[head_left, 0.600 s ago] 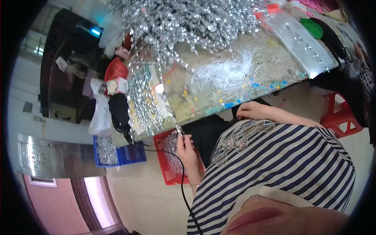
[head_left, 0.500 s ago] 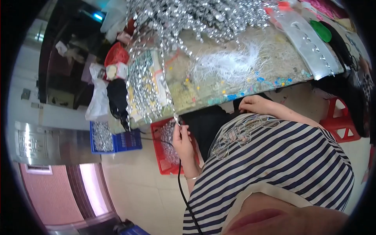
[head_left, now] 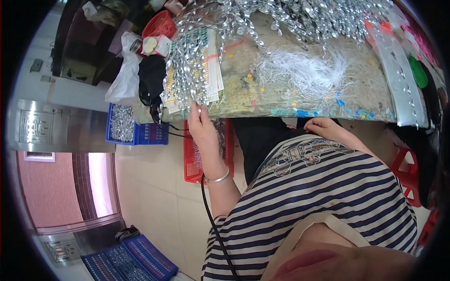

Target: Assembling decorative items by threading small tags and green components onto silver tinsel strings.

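Apparently midway: silver strands [head_left: 186, 70] over papers [head_left: 213, 65], bigger heap [head_left: 318, 21] beyond; left hand [head_left: 205, 133] grip pinching one's lower end; right hand [head_left: 328, 129] grip: cannot tell

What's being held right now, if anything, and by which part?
The left hand seems to pinch a silver strand near its lower end; nothing shows in the right hand.

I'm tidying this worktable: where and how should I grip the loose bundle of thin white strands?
Probably its dense middle, from above: the loose white bundle lies spread on the colour-spotted table, bunched thickest there, while its thin ends fan outward.
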Demonstrator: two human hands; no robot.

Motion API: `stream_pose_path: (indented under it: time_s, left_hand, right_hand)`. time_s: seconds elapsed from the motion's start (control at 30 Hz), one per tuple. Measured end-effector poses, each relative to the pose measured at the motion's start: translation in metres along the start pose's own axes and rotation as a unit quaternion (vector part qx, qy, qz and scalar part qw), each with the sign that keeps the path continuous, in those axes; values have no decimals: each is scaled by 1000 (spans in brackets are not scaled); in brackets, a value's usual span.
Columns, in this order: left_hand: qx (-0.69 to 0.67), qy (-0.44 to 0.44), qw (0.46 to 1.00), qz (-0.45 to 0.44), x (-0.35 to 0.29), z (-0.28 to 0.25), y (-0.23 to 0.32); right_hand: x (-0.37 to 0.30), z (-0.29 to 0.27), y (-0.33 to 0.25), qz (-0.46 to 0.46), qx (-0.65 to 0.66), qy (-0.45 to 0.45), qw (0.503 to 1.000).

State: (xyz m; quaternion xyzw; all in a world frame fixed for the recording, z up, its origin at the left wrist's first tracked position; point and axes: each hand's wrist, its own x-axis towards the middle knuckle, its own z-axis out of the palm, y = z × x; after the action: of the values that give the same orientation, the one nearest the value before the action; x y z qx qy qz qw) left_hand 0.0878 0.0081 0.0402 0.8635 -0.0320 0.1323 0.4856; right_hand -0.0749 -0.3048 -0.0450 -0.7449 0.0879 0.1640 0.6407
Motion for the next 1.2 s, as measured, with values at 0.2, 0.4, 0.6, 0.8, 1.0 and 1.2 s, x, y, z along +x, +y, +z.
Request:
stream_pose_path:
  time_s: [0.2,0.4,0.6,0.8,1.0,1.2]
  left_hand:
    - [161,66,971,166,66,16,5]
    - [270,74,949,142,130,36,-9]
    - [273,107,932,212,126,45,-16]
    - [229,251,916,213,145,-18,-54]
    - [372,131,919,21,153,-59,-125]
    - [426,119,896,34,154,-57,-144]
  right_hand:
    - [-15,-6,-34,-31,-67,-53,996]
    - [-25,-18,-67,11,-16,-54,998]
    - [-14,-25,-78,62,6,-36,997]
    - [4,-28,-73,76,32,-49,995]
    - [8,-25,-71,127,93,-15,987]
    - [15,-21,-73,166,131,18,977]
